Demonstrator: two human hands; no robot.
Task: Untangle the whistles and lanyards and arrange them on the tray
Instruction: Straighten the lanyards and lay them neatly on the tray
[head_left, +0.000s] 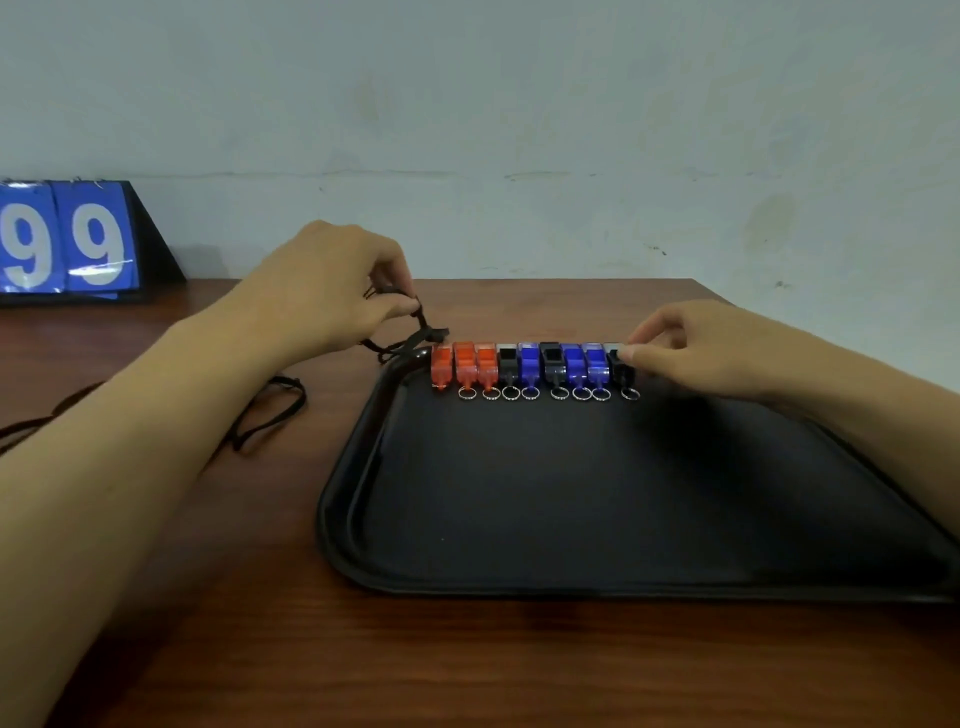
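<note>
Head view: whistles (535, 366) sit in one row along the far edge of the tray (343, 519), rings toward me. Left hand (322, 286) pinches a black lanyard (410, 340) off the leftmost orange whistle; right hand (691, 348) steadies the black end whistle with its fingertips. More lanyards (270, 410) lie on the worktop (260, 649). Step: detaching cords. Next, probably: free this lanyard, lay it on the tray.
</note>
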